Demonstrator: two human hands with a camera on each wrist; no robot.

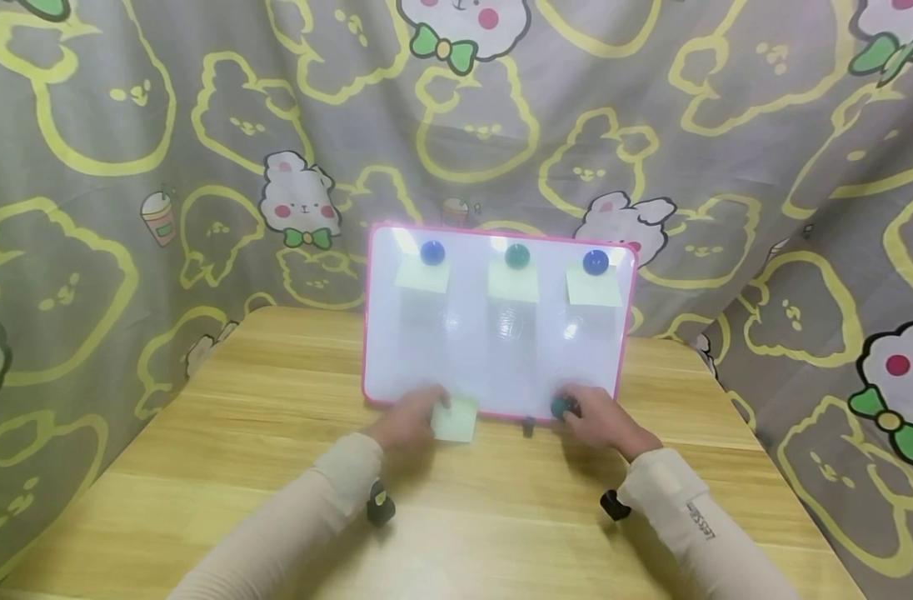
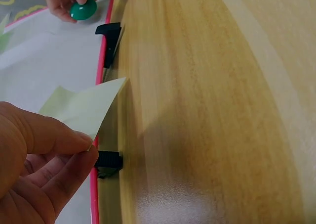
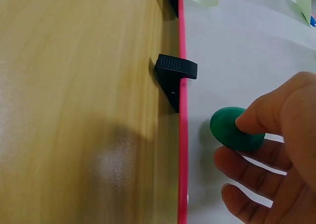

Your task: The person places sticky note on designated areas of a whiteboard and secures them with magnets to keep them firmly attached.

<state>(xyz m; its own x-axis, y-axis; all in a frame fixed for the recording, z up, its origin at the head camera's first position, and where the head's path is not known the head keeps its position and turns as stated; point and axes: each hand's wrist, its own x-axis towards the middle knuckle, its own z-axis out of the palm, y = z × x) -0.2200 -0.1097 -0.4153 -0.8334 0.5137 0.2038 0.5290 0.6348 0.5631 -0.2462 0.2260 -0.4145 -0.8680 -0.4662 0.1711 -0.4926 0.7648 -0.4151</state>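
Observation:
My left hand (image 1: 410,419) pinches a pale green paper note (image 2: 84,105) by one corner between thumb and finger, in front of the whiteboard's lower edge. In my right hand (image 1: 597,418) a round green magnet (image 3: 236,128) is held between thumb and fingers, close to the board's lower right. The pink-framed whiteboard (image 1: 471,350) leans upright on the table. Along its top, pale notes (image 1: 424,275) hang under two blue magnets (image 1: 596,262) and one green magnet (image 1: 517,256).
Black stand clips (image 3: 175,68) hold the board's bottom edge and jut toward me. The wooden table (image 1: 239,467) extends around the board. A patterned grey curtain (image 1: 224,200) hangs behind and at both sides.

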